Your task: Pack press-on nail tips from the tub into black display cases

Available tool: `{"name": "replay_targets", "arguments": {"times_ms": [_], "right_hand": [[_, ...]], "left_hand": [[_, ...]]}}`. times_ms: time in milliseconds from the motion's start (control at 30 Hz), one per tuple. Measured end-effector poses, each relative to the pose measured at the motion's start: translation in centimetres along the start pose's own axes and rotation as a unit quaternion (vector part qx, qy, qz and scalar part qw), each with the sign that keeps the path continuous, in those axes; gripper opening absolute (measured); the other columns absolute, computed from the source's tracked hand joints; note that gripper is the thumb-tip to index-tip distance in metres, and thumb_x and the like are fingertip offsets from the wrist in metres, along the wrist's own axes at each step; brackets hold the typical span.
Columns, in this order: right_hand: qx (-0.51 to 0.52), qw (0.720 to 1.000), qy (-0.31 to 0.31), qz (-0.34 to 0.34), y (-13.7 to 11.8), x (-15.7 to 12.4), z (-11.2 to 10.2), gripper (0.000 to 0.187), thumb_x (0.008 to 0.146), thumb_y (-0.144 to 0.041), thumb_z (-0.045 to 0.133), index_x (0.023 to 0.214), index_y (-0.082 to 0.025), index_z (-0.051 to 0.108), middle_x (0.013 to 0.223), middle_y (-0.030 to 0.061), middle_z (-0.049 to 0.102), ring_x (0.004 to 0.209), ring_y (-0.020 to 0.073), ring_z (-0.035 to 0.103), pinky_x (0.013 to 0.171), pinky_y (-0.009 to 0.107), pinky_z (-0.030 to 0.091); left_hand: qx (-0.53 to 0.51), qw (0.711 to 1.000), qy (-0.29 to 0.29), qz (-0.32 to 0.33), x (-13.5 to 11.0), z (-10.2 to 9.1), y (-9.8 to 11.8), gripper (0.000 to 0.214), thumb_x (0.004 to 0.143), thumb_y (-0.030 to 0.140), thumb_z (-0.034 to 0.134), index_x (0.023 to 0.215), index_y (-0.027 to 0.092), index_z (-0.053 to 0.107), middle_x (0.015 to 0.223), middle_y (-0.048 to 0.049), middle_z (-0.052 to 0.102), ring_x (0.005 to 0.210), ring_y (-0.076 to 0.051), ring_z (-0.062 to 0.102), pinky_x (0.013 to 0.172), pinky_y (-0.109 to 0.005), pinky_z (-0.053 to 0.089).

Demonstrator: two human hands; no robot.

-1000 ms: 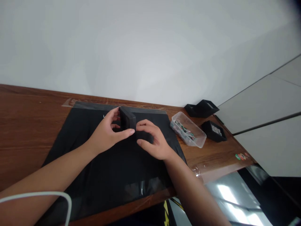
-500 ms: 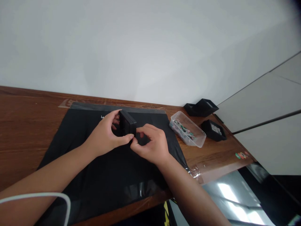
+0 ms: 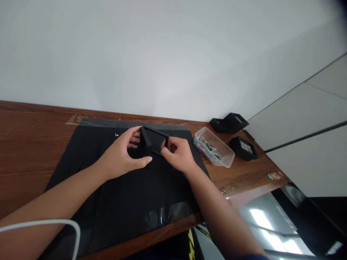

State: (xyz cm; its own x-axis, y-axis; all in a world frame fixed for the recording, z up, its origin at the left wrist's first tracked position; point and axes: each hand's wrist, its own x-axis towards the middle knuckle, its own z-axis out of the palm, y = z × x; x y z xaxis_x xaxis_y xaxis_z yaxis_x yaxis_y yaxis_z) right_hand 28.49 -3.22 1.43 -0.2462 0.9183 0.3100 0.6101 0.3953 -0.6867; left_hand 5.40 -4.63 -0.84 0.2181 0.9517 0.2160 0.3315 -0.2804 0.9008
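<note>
My left hand [image 3: 119,155] is closed around the black box [image 3: 145,141], fingers behind it and thumb along its near side. The box is tilted up on edge above the black mat [image 3: 130,202]. Its thin-rimmed lid [image 3: 157,140] stands at an angle to the body, like an opened book; whether a hinge joins them I cannot tell. My right hand [image 3: 179,153] pinches the lid's right edge between thumb and bent fingers. What the box holds inside is hidden from this side.
A clear plastic tub [image 3: 214,147] with small mixed pieces stands right of the mat. Beyond it are an open black box [image 3: 229,122] and a black container [image 3: 243,148] with pale contents. Colourful rings [image 3: 275,176] lie near the right edge. A white cable [image 3: 40,223] crosses my left forearm.
The black box was shut and is now open. My right hand has moved right, drawing the lid away from the body, while my left hand has kept its grip.
</note>
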Motion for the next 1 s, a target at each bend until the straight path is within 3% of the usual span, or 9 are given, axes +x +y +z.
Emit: {"name": "replay_targets", "arguments": {"times_ms": [100, 167, 300, 433, 633, 833, 1000], "right_hand": [[0.003, 0.999, 0.035, -0.015, -0.1, -0.1, -0.2, 0.025, 0.086, -0.030, 0.058, 0.066, -0.021, 0.046, 0.061, -0.0050, 0.042, 0.058, 0.0111, 0.040, 0.058, 0.025, 0.032], [-0.006, 0.997, 0.075, -0.032, -0.4, -0.1, -0.6, 0.026, 0.091, -0.033, 0.056, 0.070, -0.022, 0.046, 0.067, -0.0037, 0.044, 0.064, 0.0126, 0.043, 0.062, 0.026, 0.035], [-0.021, 0.995, 0.075, -0.056, -1.0, -0.2, -1.2, 0.022, 0.097, -0.035, 0.052, 0.080, -0.021, 0.054, 0.075, -0.0010, 0.054, 0.072, 0.0149, 0.051, 0.071, 0.028, 0.042], [-0.016, 0.997, 0.045, -0.056, -1.3, -0.4, -1.3, 0.019, 0.098, -0.036, 0.056, 0.088, -0.021, 0.061, 0.080, 0.0001, 0.065, 0.073, 0.0152, 0.059, 0.072, 0.028, 0.044], [0.018, 0.997, 0.063, -0.030, -0.6, -0.2, -1.3, 0.020, 0.097, -0.038, 0.060, 0.092, -0.021, 0.068, 0.083, 0.0006, 0.071, 0.074, 0.0155, 0.064, 0.071, 0.027, 0.047], [0.110, 0.991, 0.062, 0.035, 0.8, 0.2, -0.7, 0.027, 0.092, -0.047, 0.066, 0.099, -0.022, 0.070, 0.084, 0.0024, 0.073, 0.076, 0.0173, 0.068, 0.068, 0.028, 0.053], [0.218, 0.969, 0.057, 0.097, 0.9, 0.6, -0.2, 0.038, 0.081, -0.054, 0.076, 0.096, -0.020, 0.069, 0.074, 0.0011, 0.071, 0.067, 0.0163, 0.068, 0.059, 0.027, 0.055]], "left_hand": [[-0.044, 0.999, -0.032, 0.007, 0.0, -0.5, -0.9, 0.105, 0.076, 0.047, 0.081, 0.161, 0.033, 0.022, 0.145, -0.0139, 0.054, 0.124, -0.033, 0.064, 0.107, -0.055, 0.051], [-0.047, 0.997, -0.043, 0.036, 0.0, -0.7, -1.0, 0.099, 0.083, 0.043, 0.076, 0.162, 0.039, 0.017, 0.150, -0.0108, 0.052, 0.129, -0.031, 0.061, 0.113, -0.056, 0.046], [0.055, 0.991, -0.063, 0.100, -0.3, -0.5, 0.0, 0.065, 0.089, 0.046, 0.070, 0.150, 0.037, 0.047, 0.155, -0.0068, 0.049, 0.142, -0.033, 0.049, 0.119, -0.053, 0.040], [0.182, 0.974, -0.070, 0.116, -0.4, -0.2, 0.5, 0.046, 0.088, 0.060, 0.067, 0.122, 0.030, 0.072, 0.152, -0.0089, 0.053, 0.137, -0.036, 0.053, 0.118, -0.055, 0.040], [0.269, 0.942, -0.129, 0.152, 0.0, -0.3, -0.3, 0.038, 0.095, 0.059, 0.056, 0.115, 0.036, 0.078, 0.147, -0.0033, 0.062, 0.142, -0.034, 0.050, 0.120, -0.062, 0.034], [0.279, 0.932, -0.178, 0.147, 0.0, 0.1, -0.8, 0.031, 0.095, 0.056, 0.059, 0.114, 0.041, 0.078, 0.145, 0.0033, 0.064, 0.147, -0.034, 0.044, 0.121, -0.065, 0.029], [0.250, 0.937, -0.177, 0.167, 0.0, 0.2, -0.7, 0.030, 0.092, 0.057, 0.063, 0.104, 0.036, 0.081, 0.129, -0.0015, 0.074, 0.130, -0.033, 0.059, 0.116, -0.060, 0.037]]}}
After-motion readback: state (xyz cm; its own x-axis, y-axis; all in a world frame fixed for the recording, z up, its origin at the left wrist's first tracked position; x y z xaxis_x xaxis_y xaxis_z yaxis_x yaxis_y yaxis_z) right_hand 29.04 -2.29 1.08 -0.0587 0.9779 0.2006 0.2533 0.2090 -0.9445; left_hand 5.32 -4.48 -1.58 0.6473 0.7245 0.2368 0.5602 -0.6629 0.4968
